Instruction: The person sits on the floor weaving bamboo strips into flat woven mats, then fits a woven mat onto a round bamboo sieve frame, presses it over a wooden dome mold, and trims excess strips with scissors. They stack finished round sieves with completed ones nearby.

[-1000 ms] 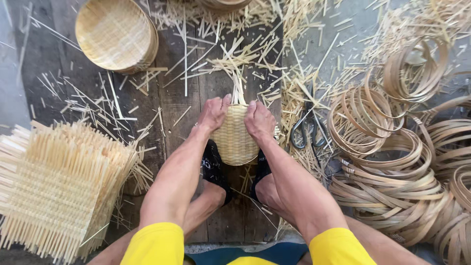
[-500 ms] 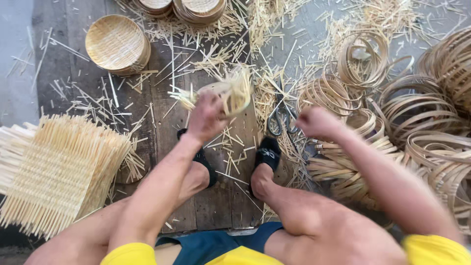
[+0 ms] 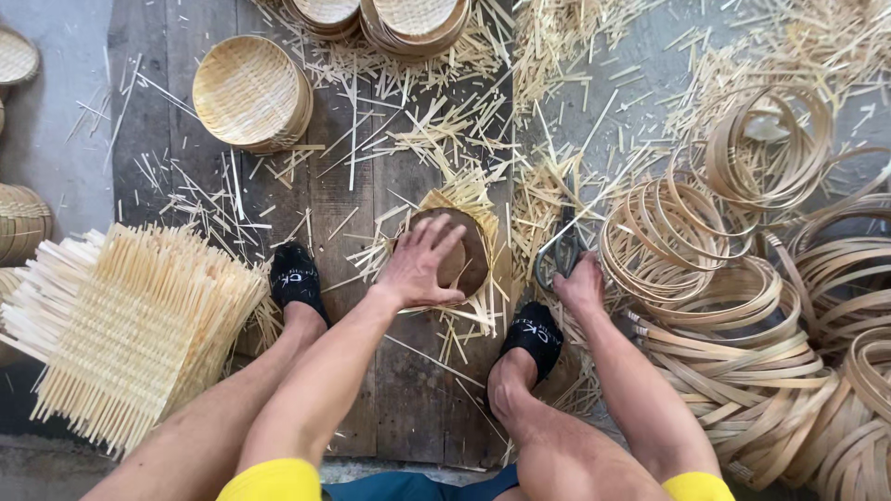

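My left hand [image 3: 422, 264] lies spread on a round brown wooden form [image 3: 469, 260], which sits inside a half-woven bamboo basket [image 3: 455, 209] with loose strip ends sticking out. The basket rests on a dark plank floor [image 3: 408, 390] between my two feet in black socks [image 3: 297, 278]. My right hand [image 3: 580, 283] reaches out to the right and closes on the handles of grey metal shears [image 3: 557, 246] lying among bamboo offcuts.
A stack of flat woven bamboo mats [image 3: 121, 334] lies at the left. Finished round woven trays [image 3: 246, 93] and further stacks [image 3: 408, 19] sit at the top. Many bamboo hoops [image 3: 742, 325] are piled at the right. Loose splinters cover the floor.
Both hands held the basket between my feet. My left hand lifted and turned it, then set it down open side up over the form. My right hand moved right onto the shears.
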Available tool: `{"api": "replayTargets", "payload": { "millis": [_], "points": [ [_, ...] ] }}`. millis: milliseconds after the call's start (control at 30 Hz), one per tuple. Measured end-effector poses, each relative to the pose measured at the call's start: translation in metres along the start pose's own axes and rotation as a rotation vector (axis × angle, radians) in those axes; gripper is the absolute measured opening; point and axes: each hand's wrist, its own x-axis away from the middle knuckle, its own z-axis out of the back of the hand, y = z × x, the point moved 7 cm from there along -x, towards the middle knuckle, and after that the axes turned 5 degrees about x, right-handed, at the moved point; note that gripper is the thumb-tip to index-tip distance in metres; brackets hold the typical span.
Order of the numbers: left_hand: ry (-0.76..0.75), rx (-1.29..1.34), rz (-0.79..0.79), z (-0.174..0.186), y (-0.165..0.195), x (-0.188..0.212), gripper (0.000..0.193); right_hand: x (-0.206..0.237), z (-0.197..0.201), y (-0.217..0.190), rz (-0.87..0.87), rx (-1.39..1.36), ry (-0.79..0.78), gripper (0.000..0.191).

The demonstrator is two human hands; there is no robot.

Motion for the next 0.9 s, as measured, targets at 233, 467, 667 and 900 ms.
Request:
{"api": "replayTargets", "payload": {
  "millis": [233,467,667,900],
  "points": [
    [0.041,-0.039,0.078,0.009,0.016,-0.007,0.091,-0.004,-0.026,0.021,-0.039,-0.847,-0.510,0.057],
    [0.013,0.010,0.156,-0.008,0.008,-0.013,0.088,0.030,-0.023,0.062,0.121,-0.054,-0.173,0.055],
    [0.446,0.280,0.339,0.017,-0.049,-0.012,0.080,0.045,-0.017,0.053,0.305,0.086,-0.193,0.069],
    [-0.116,0.717,0.788,-0.036,-0.112,-0.042,0.052,0.059,-0.022,0.008,0.346,0.309,-0.155,0.080]
  ]
}}
